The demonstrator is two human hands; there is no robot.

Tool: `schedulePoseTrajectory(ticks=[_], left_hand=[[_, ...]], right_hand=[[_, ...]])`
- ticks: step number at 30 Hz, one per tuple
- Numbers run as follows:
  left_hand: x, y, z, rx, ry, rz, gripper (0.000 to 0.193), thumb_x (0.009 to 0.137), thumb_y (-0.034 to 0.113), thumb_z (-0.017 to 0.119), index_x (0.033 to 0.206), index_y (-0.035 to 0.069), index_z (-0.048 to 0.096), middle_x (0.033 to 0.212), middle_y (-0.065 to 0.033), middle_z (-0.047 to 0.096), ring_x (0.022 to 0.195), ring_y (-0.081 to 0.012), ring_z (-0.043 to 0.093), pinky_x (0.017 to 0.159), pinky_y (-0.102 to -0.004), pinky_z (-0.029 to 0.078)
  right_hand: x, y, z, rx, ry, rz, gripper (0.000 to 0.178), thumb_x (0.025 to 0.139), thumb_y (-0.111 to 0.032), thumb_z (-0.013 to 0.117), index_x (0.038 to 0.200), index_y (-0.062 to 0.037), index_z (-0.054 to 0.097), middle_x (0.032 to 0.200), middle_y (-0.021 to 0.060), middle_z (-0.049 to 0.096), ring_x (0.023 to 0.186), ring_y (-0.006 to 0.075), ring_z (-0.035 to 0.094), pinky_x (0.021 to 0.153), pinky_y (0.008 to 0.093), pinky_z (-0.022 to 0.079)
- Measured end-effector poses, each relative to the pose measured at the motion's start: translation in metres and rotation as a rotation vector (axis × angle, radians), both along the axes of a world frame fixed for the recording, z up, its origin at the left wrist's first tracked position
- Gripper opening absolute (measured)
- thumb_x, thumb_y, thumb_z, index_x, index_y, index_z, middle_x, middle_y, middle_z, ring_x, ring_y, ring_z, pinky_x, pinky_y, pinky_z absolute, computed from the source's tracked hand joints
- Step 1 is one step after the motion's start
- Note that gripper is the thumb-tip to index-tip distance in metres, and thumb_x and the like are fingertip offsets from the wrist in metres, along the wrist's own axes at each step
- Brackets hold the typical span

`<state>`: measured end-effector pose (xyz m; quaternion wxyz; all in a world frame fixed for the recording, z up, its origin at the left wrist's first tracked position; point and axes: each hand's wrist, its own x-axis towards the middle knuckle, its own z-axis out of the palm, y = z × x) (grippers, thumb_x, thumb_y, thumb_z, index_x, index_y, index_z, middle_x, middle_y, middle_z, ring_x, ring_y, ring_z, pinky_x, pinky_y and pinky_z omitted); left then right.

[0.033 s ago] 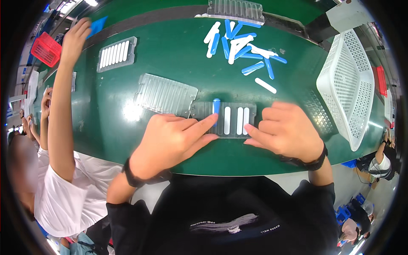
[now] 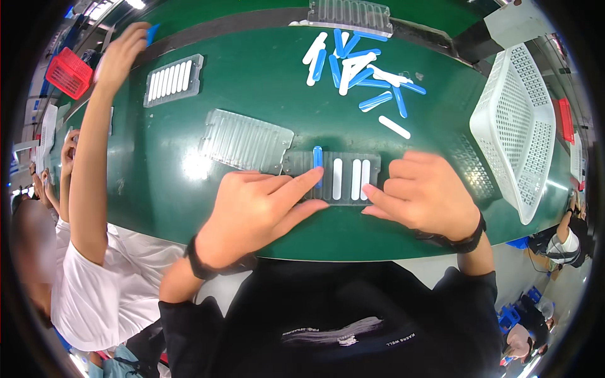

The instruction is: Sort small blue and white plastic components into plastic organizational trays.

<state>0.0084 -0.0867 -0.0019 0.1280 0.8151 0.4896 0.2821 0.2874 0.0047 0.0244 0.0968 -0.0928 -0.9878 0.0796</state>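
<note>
A clear ribbed plastic tray (image 2: 302, 165) lies before me, with several white strips (image 2: 337, 179) in its grooves toward the right. One glossy blue strip (image 2: 317, 155) stands lengthwise in the tray's left half, its far end past the tray's edge. On that strip presses the index fingertip of my left hand (image 2: 252, 211); the thumb rests by the tray's near edge and the other fingers are curled. My right hand (image 2: 425, 192) is closed at the tray's right end, thumb and index beside the rightmost white strip. The fingers partly hide the tray's corner.
A clear ribbed panel (image 2: 246, 138) adjoins the tray's left. Loose blue and white strips (image 2: 395, 127) lie beyond it. A filled tray (image 2: 173, 80) is at far left, another tray (image 2: 350, 16) at the back, a white basket (image 2: 482, 120) at right. A co-worker's arm (image 2: 91, 170) reaches in from the left.
The blue strip has shifted slightly left and sits straighter under my left index finger. My right hand is nearly still. The co-worker's hand has moved right.
</note>
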Motion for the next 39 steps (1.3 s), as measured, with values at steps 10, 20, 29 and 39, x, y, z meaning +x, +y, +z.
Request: schedulePoseTrajectory(ticks=[10,20,29,39], left_hand=[[0.027,-0.019,0.002,-0.08,-0.011,0.24,0.025,0.082,0.021,0.089,0.101,0.01,0.077,0.067,-0.0023,0.07,0.051,-0.0208,0.065,0.048,-0.0304,0.048],[0.023,-0.028,0.0,0.025,0.18,0.21,0.054,0.074,0.026,0.094,0.122,0.009,0.078,0.056,0.0016,0.05,0.044,-0.016,0.046,0.046,-0.0305,0.038],[0.037,-0.018,0.01,-0.147,-0.207,0.446,0.009,0.088,0.017,0.084,0.088,0.01,0.078,0.054,-0.002,0.058,0.042,-0.0179,0.052,0.042,-0.0313,0.035],[0.041,-0.007,0.01,-0.131,-0.012,0.516,0.039,0.084,0.024,0.089,0.066,0.009,0.058,0.047,-0.004,0.045,0.039,-0.0224,0.04,0.043,-0.0345,0.031]], right_hand=[[0.002,0.004,-0.005,-0.084,0.072,-0.006,0.034,0.071,-0.027,0.088,0.096,-0.0081,0.073,0.07,-0.0035,0.051,0.073,0.016,0.057,0.062,0.0321,0.048],[0.001,0.007,-0.009,-0.15,0.137,0.008,0.031,0.071,-0.025,0.088,0.092,-0.0085,0.072,0.07,-0.0023,0.052,0.072,0.0171,0.058,0.061,0.0331,0.048],[0.001,0.007,-0.009,-0.181,0.129,-0.005,0.028,0.071,-0.024,0.088,0.087,-0.0098,0.07,0.071,-0.0017,0.053,0.071,0.0184,0.057,0.061,0.0335,0.048],[0.002,0.007,-0.008,-0.219,0.123,-0.043,0.027,0.072,-0.026,0.088,0.087,-0.0119,0.069,0.073,-0.0023,0.055,0.072,0.0181,0.058,0.062,0.0336,0.049]])
